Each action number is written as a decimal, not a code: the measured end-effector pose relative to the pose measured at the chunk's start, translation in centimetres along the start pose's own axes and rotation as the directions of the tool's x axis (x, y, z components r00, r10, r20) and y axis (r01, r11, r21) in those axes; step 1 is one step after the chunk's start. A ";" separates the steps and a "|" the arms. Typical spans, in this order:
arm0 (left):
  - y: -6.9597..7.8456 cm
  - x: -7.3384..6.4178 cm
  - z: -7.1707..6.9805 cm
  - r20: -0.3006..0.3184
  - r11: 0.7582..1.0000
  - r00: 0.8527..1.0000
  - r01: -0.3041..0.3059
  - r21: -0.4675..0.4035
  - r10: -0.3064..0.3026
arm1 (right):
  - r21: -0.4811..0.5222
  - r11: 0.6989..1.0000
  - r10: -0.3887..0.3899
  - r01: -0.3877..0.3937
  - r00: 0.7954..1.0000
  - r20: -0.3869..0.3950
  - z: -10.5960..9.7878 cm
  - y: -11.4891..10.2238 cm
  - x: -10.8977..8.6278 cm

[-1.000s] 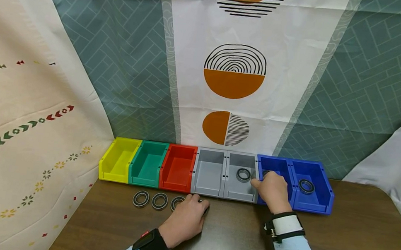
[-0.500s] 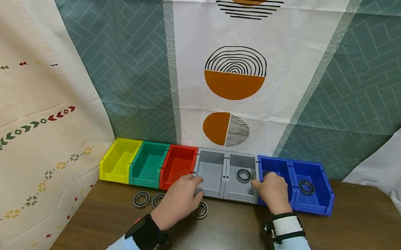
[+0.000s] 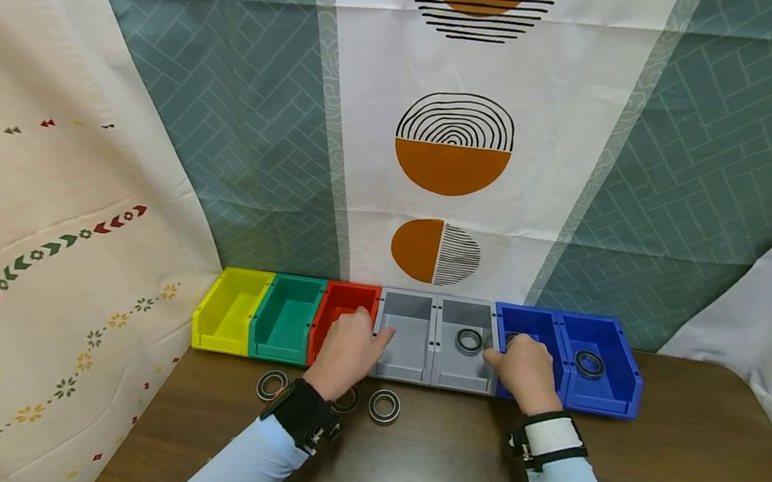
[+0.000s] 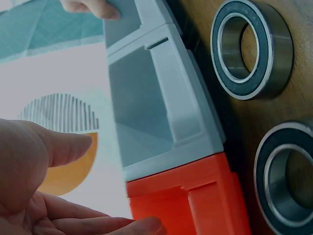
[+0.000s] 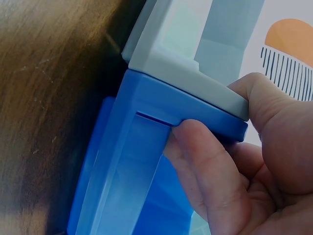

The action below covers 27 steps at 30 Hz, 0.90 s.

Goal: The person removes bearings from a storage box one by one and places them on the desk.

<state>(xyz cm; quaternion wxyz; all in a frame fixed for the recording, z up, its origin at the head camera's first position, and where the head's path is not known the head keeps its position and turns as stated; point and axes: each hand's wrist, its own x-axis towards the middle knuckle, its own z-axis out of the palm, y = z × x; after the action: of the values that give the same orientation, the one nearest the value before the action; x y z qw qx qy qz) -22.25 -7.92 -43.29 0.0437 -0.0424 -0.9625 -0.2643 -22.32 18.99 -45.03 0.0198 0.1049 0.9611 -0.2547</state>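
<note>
A dark brown wooden table (image 3: 444, 473) stands before a hanging cloth (image 3: 551, 133) in teal and white with orange and black half-circles; a cream patterned cloth (image 3: 17, 244) drapes at the left. Along the table's back edge runs a row of joined open bins: a yellow bin (image 3: 231, 306), a green bin (image 3: 286, 313), a red bin (image 3: 344, 299), a left grey bin (image 3: 407, 328), a right grey bin (image 3: 463, 382), a left blue bin (image 3: 528, 320) and a right blue bin (image 3: 601, 402).

A person's left hand (image 3: 345, 355) is at the red bin, thumb spread well apart from nearly straight fingers, with nothing in its hold; whether the fingertips touch the bin is unclear. The right hand (image 3: 527, 372) pinches the walls where the right grey bin and left blue bin meet, its thumb on the grey side and curled fingers on the blue.

One ring-shaped metal bearing (image 3: 458, 340) lies in the right grey bin, a second bearing (image 3: 580, 365) in the right blue bin, and a third bearing (image 3: 511, 337), mostly hidden by the right hand, in the left blue bin. In front of the row, three more bearings (image 3: 382, 420) show on the table, one partly behind the left wrist.
</note>
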 end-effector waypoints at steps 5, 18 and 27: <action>-0.3 0.9 0.7 0.020 1.000 1.000 0.021 -0.012 -0.021 | -0.001 1.000 0.001 -0.001 1.000 0.002 0.0 -0.1 0.0; -0.9 2.5 0.8 0.059 0.997 0.996 0.073 -0.034 -0.071 | -0.016 1.000 0.015 -0.015 1.000 0.022 0.0 -0.2 0.0; -0.8 3.2 0.9 0.142 0.984 0.979 0.159 -0.080 -0.146 | -0.006 1.000 0.004 -0.004 0.999 0.049 -0.3 -0.3 -0.2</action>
<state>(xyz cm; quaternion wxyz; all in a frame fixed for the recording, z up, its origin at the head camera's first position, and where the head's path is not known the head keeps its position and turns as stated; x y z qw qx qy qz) -25.55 -7.95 -44.08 -0.0442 0.0117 -0.9507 -0.3068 -22.21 18.89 -44.57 0.0443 0.1005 0.9608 -0.2545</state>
